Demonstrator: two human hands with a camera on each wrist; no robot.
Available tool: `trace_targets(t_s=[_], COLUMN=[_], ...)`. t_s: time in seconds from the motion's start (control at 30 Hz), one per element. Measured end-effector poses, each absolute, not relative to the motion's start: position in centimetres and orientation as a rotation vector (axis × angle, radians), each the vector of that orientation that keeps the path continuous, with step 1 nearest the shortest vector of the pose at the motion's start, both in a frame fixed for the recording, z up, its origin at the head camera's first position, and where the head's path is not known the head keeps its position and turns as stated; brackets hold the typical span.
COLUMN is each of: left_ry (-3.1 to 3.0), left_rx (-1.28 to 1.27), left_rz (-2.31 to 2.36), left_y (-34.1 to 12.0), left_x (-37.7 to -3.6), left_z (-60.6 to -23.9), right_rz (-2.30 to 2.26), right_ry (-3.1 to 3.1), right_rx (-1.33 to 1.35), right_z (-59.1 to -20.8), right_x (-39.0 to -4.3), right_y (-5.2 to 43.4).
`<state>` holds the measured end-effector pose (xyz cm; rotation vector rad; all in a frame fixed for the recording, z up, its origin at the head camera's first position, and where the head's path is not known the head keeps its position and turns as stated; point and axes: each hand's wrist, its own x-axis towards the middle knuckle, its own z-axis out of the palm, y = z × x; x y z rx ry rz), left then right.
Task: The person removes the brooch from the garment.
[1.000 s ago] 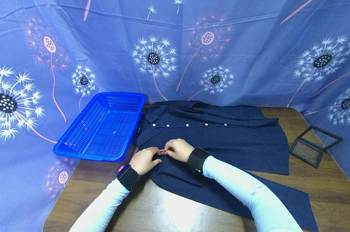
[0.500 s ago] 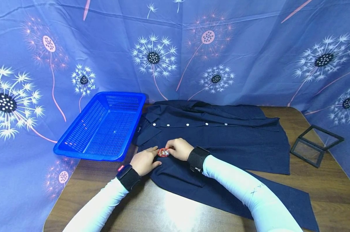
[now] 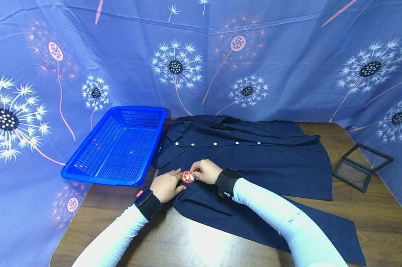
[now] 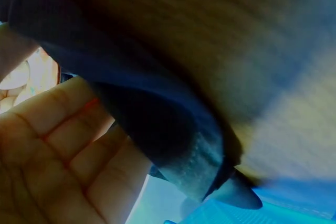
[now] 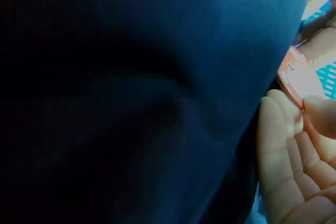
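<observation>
Your right hand (image 3: pixel 205 171) pinches small round red badge (image 3: pixel 188 177), now face-up vs 1 s ago; left hand (image 3: pixel 165 185) grips dark navy cloth shirt (image 3: pixel 254 159).

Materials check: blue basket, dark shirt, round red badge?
Blue mesh basket: looks like moulded plastic, perforated grid walls, slight gloss. Dark navy button shirt: matte woven fabric, creases and folds. Round red badge, pinched by right hand: glossy printed face, likely metal or plastic; can't tell.

A makeshift recording booth is showing here: dandelion-print blue cloth (image 3: pixel 287 55) is hanging as a backdrop around a wooden table (image 3: pixel 371 207) that is bearing a blue basket (image 3: pixel 87 163).
</observation>
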<state>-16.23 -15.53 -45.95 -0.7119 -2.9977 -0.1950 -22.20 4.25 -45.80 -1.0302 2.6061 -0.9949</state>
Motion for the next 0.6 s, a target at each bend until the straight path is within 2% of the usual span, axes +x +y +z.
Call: trace_targets(t_s=[0.6], left_ry=[-2.980], left_rx=[-0.705], left_rz=[-0.186], left_y=[-15.6], left_x=[-16.2], left_z=[-46.0], right_rz=[-1.102], right_ry=[2.449], right_rx=[-0.860], right_z=[-44.8], right_x=[-21.5], right_y=[4.3])
